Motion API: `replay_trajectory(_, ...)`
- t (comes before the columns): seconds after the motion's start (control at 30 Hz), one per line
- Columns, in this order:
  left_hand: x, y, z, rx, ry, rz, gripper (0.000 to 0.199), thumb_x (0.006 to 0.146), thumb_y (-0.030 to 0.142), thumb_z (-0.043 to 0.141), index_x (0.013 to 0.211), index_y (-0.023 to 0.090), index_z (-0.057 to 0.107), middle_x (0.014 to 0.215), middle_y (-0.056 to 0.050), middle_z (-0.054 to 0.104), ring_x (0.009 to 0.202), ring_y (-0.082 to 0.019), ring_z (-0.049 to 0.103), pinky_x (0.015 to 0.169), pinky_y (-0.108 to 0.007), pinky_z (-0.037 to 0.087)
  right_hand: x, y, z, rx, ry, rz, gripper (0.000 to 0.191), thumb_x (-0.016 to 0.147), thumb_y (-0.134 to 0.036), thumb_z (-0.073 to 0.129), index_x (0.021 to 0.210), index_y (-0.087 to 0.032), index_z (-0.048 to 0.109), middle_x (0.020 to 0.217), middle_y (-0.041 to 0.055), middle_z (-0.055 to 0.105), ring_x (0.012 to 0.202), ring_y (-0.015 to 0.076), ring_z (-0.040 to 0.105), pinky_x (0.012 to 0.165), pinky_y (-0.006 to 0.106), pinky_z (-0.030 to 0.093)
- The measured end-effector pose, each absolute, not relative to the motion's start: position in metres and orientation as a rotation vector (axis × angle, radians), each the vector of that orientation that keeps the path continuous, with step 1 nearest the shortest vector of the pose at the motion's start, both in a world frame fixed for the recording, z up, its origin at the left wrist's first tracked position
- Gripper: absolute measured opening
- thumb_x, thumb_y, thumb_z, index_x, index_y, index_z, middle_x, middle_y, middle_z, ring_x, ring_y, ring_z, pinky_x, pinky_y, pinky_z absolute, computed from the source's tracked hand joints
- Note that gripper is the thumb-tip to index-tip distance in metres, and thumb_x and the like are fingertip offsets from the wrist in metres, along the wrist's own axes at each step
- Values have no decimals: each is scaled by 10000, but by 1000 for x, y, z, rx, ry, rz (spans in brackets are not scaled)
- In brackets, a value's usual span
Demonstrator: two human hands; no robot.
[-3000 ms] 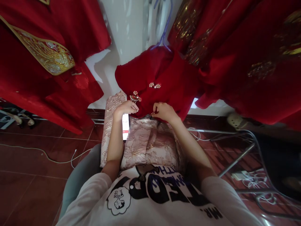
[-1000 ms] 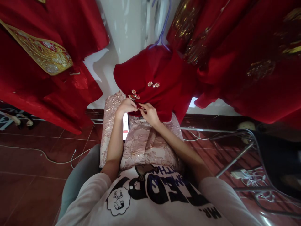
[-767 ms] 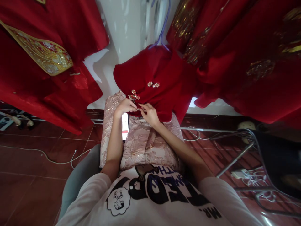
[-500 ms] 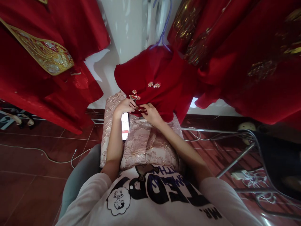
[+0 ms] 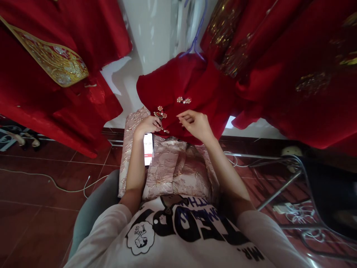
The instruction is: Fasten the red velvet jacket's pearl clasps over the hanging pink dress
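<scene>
A red garment (image 5: 200, 82) on a purple hanger (image 5: 193, 46) drapes over the patterned pink fabric on my lap. My left hand (image 5: 149, 124) is closed at the garment's lower left edge, its fingers by a jewelled ornament (image 5: 161, 112). A short row of beads (image 5: 165, 130) runs just right of those fingertips. My right hand (image 5: 195, 123) is raised over the garment, thumb and forefinger pinched together; anything between them is too small to make out. Higher on the garment sits a pair of flower-shaped bead clasps (image 5: 183, 100).
A lit phone (image 5: 148, 149) lies on the pink fabric (image 5: 164, 171) beside my left forearm. Red embroidered garments (image 5: 69, 70) hang at left and right. A metal-framed chair (image 5: 299, 167) stands at right, with white cables (image 5: 299, 216) beneath it. Another cable (image 5: 60, 188) crosses the tiled floor at left.
My right hand has moved up and right, away from the row of beads, and its fingers are now pinched. My left hand stays at the garment's edge.
</scene>
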State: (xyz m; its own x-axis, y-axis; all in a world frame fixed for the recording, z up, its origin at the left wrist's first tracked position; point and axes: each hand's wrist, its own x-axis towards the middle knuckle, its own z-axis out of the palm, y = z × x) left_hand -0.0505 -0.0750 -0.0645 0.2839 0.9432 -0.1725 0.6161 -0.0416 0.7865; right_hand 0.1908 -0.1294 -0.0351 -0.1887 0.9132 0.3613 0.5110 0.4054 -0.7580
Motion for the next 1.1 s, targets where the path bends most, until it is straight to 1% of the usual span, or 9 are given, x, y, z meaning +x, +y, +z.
replay_trajectory(0.13, -47, -76, -66, 1962, 1362, 256, 183, 621, 61, 771, 731, 165, 668, 707, 18, 720, 636, -133, 636, 598, -201, 424, 189, -128, -39, -1244, -1851, 633, 182, 940, -202, 655, 1050, -165, 795, 897, 57, 795, 806, 173, 761, 791, 311, 603)
replay_trajectory(0.23, -39, -77, -66, 2116, 1483, 144, 180, 637, 89, 821, 743, 165, 697, 724, 1, 723, 655, -164, 635, 584, -229, 394, 186, -128, -41, -1258, -1882, 658, 187, 929, -172, 658, 1051, -158, 800, 925, 59, 806, 811, 173, 767, 788, 304, 595)
replay_trajectory(0.37, -31, -78, -67, 2310, 1571, 117, 299, 685, 155, 864, 977, 176, 808, 834, -42, 762, 783, -229, 692, 640, -264, 402, 184, -128, -44, -1276, -1913, 687, 171, 926, -180, 671, 1032, -162, 804, 908, 53, 806, 783, 171, 763, 770, 300, 590)
replay_trajectory(0.43, -30, -78, -67, 2361, 1581, 137, 310, 709, 172, 862, 1015, 185, 818, 881, -61, 772, 830, -243, 700, 659, -272, 399, 184, -128, -45, -1269, -1914, 697, 169, 927, -180, 669, 1028, -165, 803, 906, 51, 806, 782, 170, 762, 773, 299, 593)
replay_trajectory(0.57, -34, -77, -69, 2390, 1524, 255, 145, 714, 188, 855, 839, 172, 783, 773, -41, 730, 748, -212, 657, 633, -269, 375, 183, -125, -47, -1261, -1920, 712, 147, 915, -159, 669, 983, -169, 798, 936, 52, 813, 815, 169, 765, 817, 299, 608)
replay_trajectory(0.67, -36, -75, -71, 2380, 1442, 400, 124, 714, 203, 842, 747, 161, 730, 687, -16, 673, 672, -185, 610, 620, -267, 374, 182, -123, -51, -1288, -1922, 741, 115, 897, -146, 675, 932, -161, 784, 947, 60, 818, 823, 177, 767, 825, 306, 615)
replay_trajectory(0.93, -35, -70, -75, 2342, 1337, 584, 186, 699, 175, 831, 682, 161, 646, 649, 18, 594, 632, -154, 529, 630, -273, 374, 182, -121, -57, -1258, -1952, 737, 98, 902, -160, 671, 899, -166, 769, 943, 55, 819, 818, 184, 767, 823, 312, 615)
replay_trajectory(1.03, -34, -71, -73, 2321, 1343, 608, 228, 699, 212, 841, 656, 168, 621, 641, 22, 575, 647, -158, 538, 653, -281, 380, 184, -119, -60, -1250, -1972, 738, 102, 905, -148, 662, 897, -166, 762, 938, 54, 815, 827, 182, 763, 835, 313, 613)
replay_trajectory(1.1, -33, -73, -71, 2323, 1339, 627, 186, 709, 196, 815, 682, 164, 633, 665, 15, 596, 669, -166, 562, 674, -285, 390, 183, -116, -65, -1218, -2006, 754, 101, 896, -140, 663, 927, -172, 754, 961, 55, 809, 858, 184, 760, 862, 319, 613)
